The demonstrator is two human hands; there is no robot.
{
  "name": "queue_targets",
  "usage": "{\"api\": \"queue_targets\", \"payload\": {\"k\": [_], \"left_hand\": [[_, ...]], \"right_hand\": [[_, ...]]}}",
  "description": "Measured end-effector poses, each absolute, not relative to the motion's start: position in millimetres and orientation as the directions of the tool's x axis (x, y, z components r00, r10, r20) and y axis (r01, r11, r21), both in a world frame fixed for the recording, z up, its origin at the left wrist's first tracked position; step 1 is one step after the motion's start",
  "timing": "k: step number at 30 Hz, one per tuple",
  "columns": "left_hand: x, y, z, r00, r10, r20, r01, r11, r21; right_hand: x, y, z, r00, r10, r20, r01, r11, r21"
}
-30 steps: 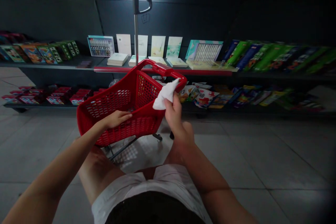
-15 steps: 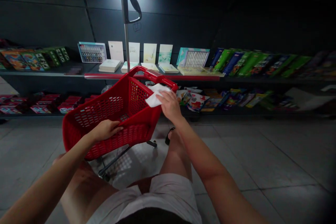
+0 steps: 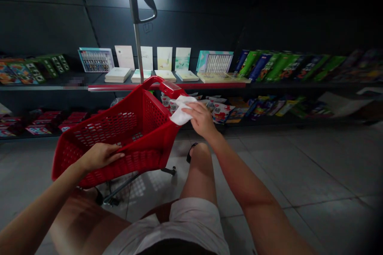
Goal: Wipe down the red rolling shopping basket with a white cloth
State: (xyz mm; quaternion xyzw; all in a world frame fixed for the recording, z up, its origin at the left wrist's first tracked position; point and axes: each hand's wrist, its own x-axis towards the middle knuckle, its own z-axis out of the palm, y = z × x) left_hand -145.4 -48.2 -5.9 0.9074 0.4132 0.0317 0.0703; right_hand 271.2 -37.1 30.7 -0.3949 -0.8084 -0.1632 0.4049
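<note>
A red plastic shopping cart (image 3: 170, 137) stands between my legs and the shelves, its basket perforated with small holes. My left hand (image 3: 101, 155) is closed over the near rim of the basket, thumb and fingers on either side of it. In my right hand (image 3: 202, 118) is a white cloth (image 3: 181, 112), pressed on the near end of the cart's handle (image 3: 172, 87). The cloth covers that corner of the handle, so the surface under it is hidden.
Behind the cart runs a dark shelf edged in red (image 3: 113, 87), with upright booklets (image 3: 183, 59), stacked books (image 3: 118, 73) and green and blue packages (image 3: 278, 67). Snack bags (image 3: 220, 111) lie on the lower shelf. A metal pole with a black handle (image 3: 142, 2) rises behind the cart.
The cart has shifted left in view, with my left hand still on its rim. My right hand and the cloth have moved slightly right at the handle's end. The shelves appear further left.
</note>
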Motion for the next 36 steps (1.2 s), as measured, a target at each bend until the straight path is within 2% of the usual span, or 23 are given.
{"api": "queue_targets", "payload": {"k": [4, 7, 9, 11, 16, 18, 20, 22, 24, 27, 30, 32, 34, 36], "left_hand": [[-163.6, -49.2, -1.7, 0.662, 0.749, -0.01, 0.745, -0.657, 0.118], [-159.7, -50.2, 3.9, 0.628, 0.777, 0.029, 0.775, -0.629, 0.067], [-141.6, -52.1, 9.3, 0.597, 0.793, 0.12, 0.791, -0.607, 0.075], [-112.5, -55.1, 14.9, 0.586, 0.779, 0.222, 0.784, -0.614, 0.085], [-27.9, -62.4, 24.5, 0.642, 0.646, 0.413, 0.682, -0.727, 0.078], [-2.1, -62.9, 27.0, 0.614, 0.65, 0.448, 0.696, -0.713, 0.08], [17.5, -61.3, 29.7, 0.582, 0.684, 0.438, 0.726, -0.681, 0.099], [32.4, -57.3, 32.3, 0.548, 0.734, 0.4, 0.76, -0.637, 0.129], [43.0, -52.0, 33.5, 0.496, 0.788, 0.365, 0.803, -0.576, 0.154], [49.0, -45.5, 30.6, 0.434, 0.831, 0.348, 0.843, -0.511, 0.168], [43.0, -47.9, 24.6, 0.454, 0.815, 0.359, 0.828, -0.535, 0.167], [34.5, -56.0, 21.8, 0.491, 0.786, 0.376, 0.797, -0.58, 0.172], [24.6, -67.9, 20.8, 0.528, 0.752, 0.395, 0.753, -0.629, 0.192], [14.3, -80.7, 21.2, 0.55, 0.721, 0.422, 0.707, -0.671, 0.225]], "right_hand": [[263.9, -60.2, 45.7, -0.625, 0.477, 0.618, 0.611, 0.791, 0.007], [274.6, -53.3, 61.0, -0.553, 0.519, 0.652, 0.664, 0.747, -0.03], [279.4, -46.7, 68.0, -0.51, 0.532, 0.676, 0.674, 0.735, -0.07], [274.4, -48.6, 70.5, -0.566, 0.508, 0.649, 0.618, 0.783, -0.074], [250.4, -75.6, 72.7, -0.81, 0.402, 0.427, 0.382, 0.914, -0.135], [255.0, -74.9, 80.1, -0.743, 0.45, 0.495, 0.434, 0.887, -0.155], [266.8, -63.5, 89.8, -0.538, 0.507, 0.674, 0.556, 0.814, -0.168], [278.1, -46.3, 96.3, -0.375, 0.504, 0.778, 0.638, 0.749, -0.177], [283.1, -30.4, 96.3, -0.404, 0.522, 0.751, 0.657, 0.737, -0.159], [279.5, -20.5, 88.8, -0.573, 0.586, 0.573, 0.636, 0.759, -0.141], [273.7, -30.8, 89.5, -0.651, 0.596, 0.471, 0.605, 0.782, -0.153], [272.5, -43.6, 97.3, -0.721, 0.557, 0.411, 0.526, 0.827, -0.198], [273.3, -54.8, 106.3, -0.737, 0.512, 0.441, 0.446, 0.859, -0.252], [274.9, -58.9, 111.3, -0.62, 0.512, 0.594, 0.455, 0.852, -0.259]]}}
